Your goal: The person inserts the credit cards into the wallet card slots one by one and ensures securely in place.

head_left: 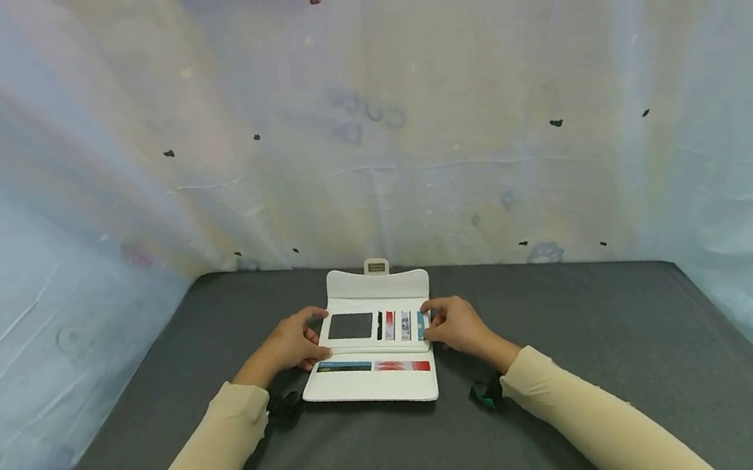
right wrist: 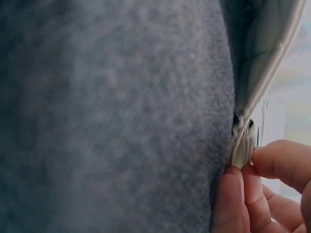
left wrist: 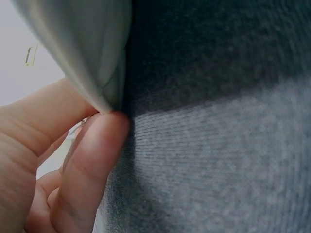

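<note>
A white wallet (head_left: 370, 389) lies unfolded on the dark cloth, its clasp tab (head_left: 376, 267) pointing away from me. It has a dark window (head_left: 350, 326) and several card slots, with a red-and-white card (head_left: 390, 326) and a blue card (head_left: 420, 325) among them. A dark card (head_left: 343, 366) and a red patterned card (head_left: 403, 365) show in the lower pocket. My left hand (head_left: 287, 344) pinches the wallet's left edge near the fold. At the opposite edge, beside the blue card, my right hand (head_left: 460, 324) pinches the layered side between thumb and fingers (right wrist: 279, 162).
Dark grey cloth (head_left: 616, 347) covers the table. Behind it hangs a pale patterned curtain (head_left: 471, 82) that also runs along both sides. Black straps (head_left: 284, 405) show under the wrists.
</note>
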The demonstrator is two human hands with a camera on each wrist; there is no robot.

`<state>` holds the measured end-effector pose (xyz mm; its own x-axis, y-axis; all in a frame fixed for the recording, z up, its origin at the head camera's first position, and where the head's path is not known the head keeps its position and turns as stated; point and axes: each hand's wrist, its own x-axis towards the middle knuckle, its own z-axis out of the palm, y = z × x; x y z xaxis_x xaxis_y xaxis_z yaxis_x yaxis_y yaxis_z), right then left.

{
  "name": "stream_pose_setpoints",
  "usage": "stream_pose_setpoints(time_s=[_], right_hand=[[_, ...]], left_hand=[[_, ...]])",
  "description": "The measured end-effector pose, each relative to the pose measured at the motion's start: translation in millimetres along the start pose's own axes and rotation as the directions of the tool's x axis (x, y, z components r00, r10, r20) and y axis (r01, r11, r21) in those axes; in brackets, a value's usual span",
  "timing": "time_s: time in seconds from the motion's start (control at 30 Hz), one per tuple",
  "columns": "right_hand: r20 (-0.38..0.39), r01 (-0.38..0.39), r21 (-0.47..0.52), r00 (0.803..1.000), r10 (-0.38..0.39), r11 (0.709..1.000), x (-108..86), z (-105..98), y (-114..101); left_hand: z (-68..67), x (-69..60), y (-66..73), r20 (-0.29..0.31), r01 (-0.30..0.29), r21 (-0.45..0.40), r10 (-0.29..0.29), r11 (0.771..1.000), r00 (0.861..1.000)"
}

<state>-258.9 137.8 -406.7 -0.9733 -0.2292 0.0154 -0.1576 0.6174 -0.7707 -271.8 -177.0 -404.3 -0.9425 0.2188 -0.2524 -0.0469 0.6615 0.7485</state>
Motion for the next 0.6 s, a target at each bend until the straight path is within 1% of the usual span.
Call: stream_pose_setpoints(time_s=[0.23,0.33,0.4,0.47,0.6], right_hand=[[0.017,-0.016,0.008,1.000,0.015,1.000,0.2,1,-1],[0.034,-0.015,-0.012,0.999,0.015,1.000,-0.1,-1,-1],[0.051,-0.005,-0.039,0.999,0.007,0.999,-0.1,-3,-2],[0.068,0.013,-0.087,0.998,-0.007,0.996,-0.1,-7,-2],[0.066,0.046,-0.203,0.997,-0.033,0.978,-1.2,-21,-1]], left_hand=[[-0.9,0.8,-2.9,-0.007,-0.009,0.003,0.009,1.000,1.000],[0.3,0.2,-5.2,-0.017,-0.013,0.001,0.013,1.000,1.000],[1.8,0.3,-7.3,-0.030,-0.019,0.003,0.019,1.000,0.999],[3.9,0.7,-10.1,-0.035,-0.029,0.003,0.029,1.000,0.999],[7.2,2.9,-16.6,-0.049,-0.047,0.005,0.048,0.999,0.998]])
